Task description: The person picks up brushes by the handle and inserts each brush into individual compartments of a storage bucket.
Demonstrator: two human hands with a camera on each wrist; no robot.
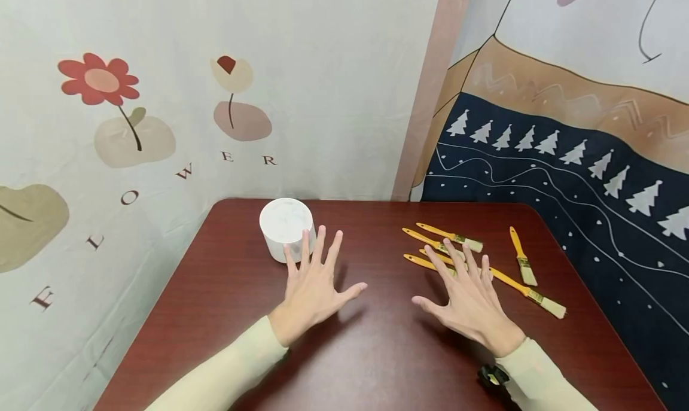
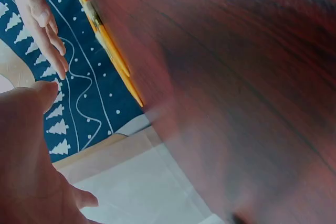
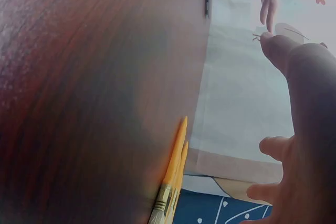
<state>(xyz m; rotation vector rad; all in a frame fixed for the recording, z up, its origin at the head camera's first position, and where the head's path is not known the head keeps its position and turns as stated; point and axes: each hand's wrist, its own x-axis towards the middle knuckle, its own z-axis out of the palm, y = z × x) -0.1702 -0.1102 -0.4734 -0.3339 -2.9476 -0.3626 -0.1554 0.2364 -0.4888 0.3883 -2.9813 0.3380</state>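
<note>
Both hands hover over the table with fingers spread and palms down, holding nothing. My left hand is nearest a white round container, and its fingertips overlap the container's lower right side in the head view. On the other side, my right hand hangs in front of several yellow-handled paintbrushes, partly hiding them. One paintbrush sticks out to the right of that hand, bristles toward the near right. Another paintbrush lies apart, farther right. The right wrist view shows brush handles lying low on the table.
The dark red wooden table has rounded far corners. Behind it hangs a pale cloth with printed flowers and letters. A navy cloth with white trees borders the right side. A black band sits at the right wrist.
</note>
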